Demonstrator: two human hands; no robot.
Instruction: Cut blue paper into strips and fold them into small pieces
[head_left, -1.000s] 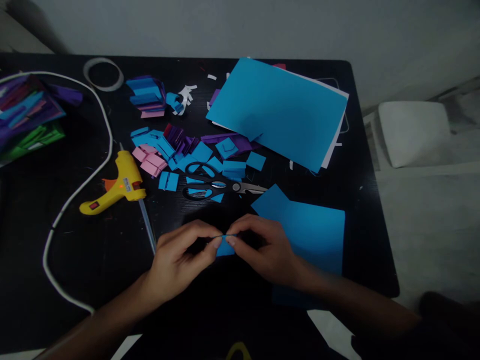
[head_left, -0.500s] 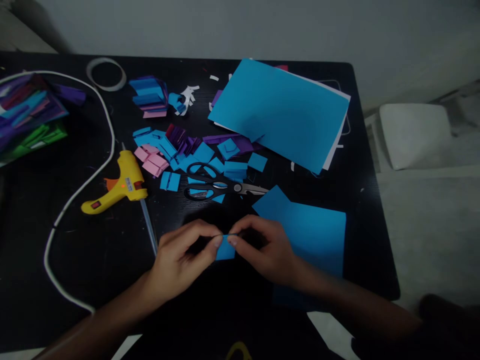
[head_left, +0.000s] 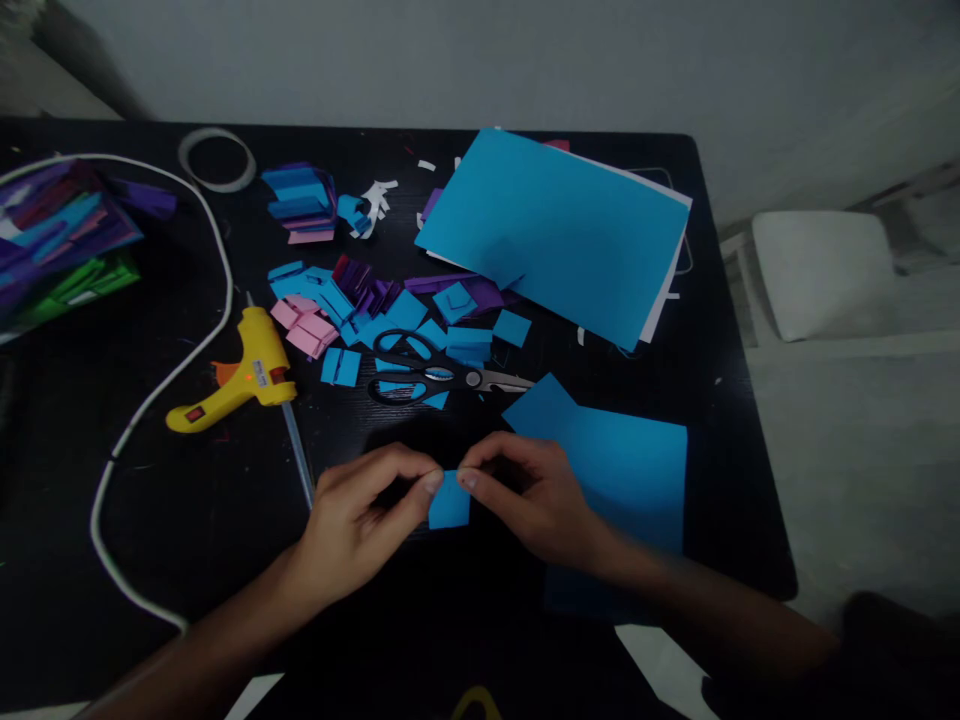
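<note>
A small blue paper square [head_left: 449, 503] is pinched by its upper corners between my two hands, close to the table's near edge. My left hand [head_left: 367, 520] grips its left corner with thumb and forefinger. On the other corner, my right hand [head_left: 529, 497] is closed in the same way. Just beyond the hands lie black-handled scissors [head_left: 471, 379], open a little, on top of cut blue pieces. Larger blue paper sheets [head_left: 630, 470] lie beside and partly under my right forearm.
A yellow glue gun [head_left: 259, 365] with a white cord [head_left: 166, 365] lies at left. Folded pink pieces [head_left: 306, 325], a paper stack [head_left: 302, 203] and a tape roll [head_left: 217, 160] are farther back. Big blue sheets [head_left: 555, 225] cover the back right. A stuffed bag of colored paper [head_left: 67, 240] stands far left.
The blue paper square has tilted so more of its face shows between my fingers. Both hands keep their pinch, and the camera view has shifted slightly.
</note>
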